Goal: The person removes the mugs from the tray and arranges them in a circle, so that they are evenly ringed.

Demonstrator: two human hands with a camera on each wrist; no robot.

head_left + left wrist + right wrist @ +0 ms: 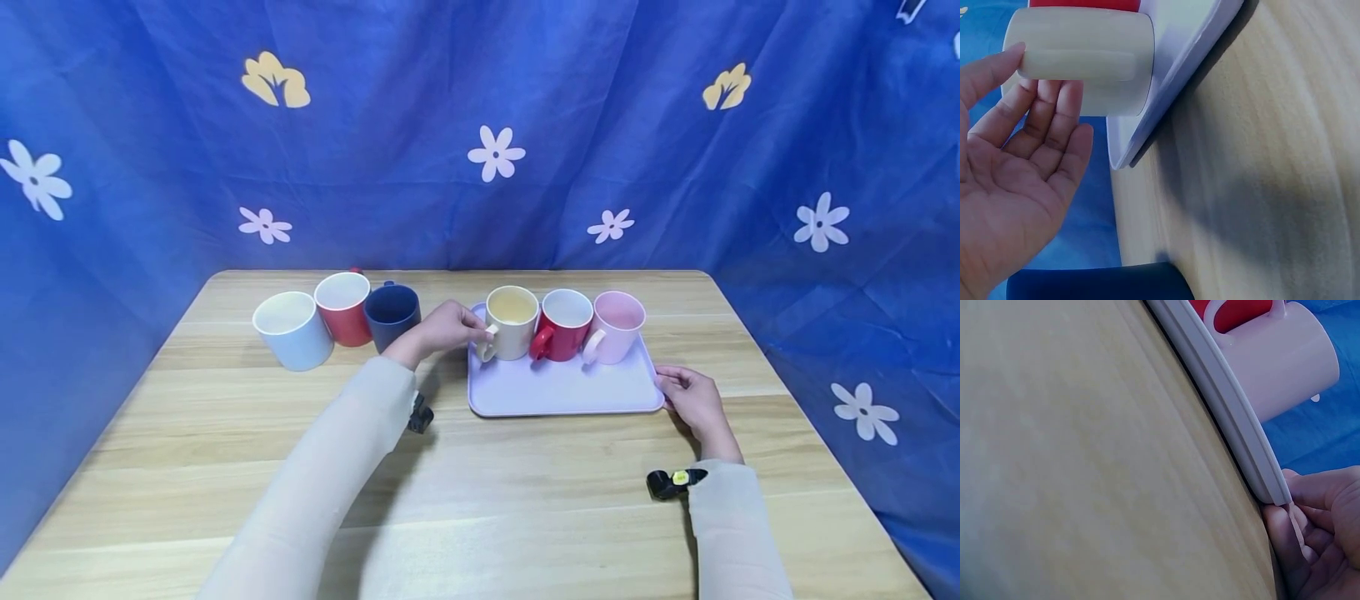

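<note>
A cream mug point(513, 325) stands at the left end of a lilac tray point(558, 392). My left hand point(453, 325) holds its handle, thumb on top and fingers beneath, as the left wrist view shows with the handle point(1079, 65) close up. Beside it on the tray are a red mug with a white inside point(566, 327) and a pink mug point(617, 329), upright, handles toward me. At the tray's right side my right hand point(692, 398) grips the rim. In the right wrist view, thumb and fingers pinch the tray's corner point(1275, 494).
Left of the tray, a white mug point(294, 333), another red mug point(347, 312) and a dark navy mug point(393, 317) stand on the wooden table point(510, 500). The navy one is close to my left wrist. A blue flowered curtain point(405, 125) hangs behind the table.
</note>
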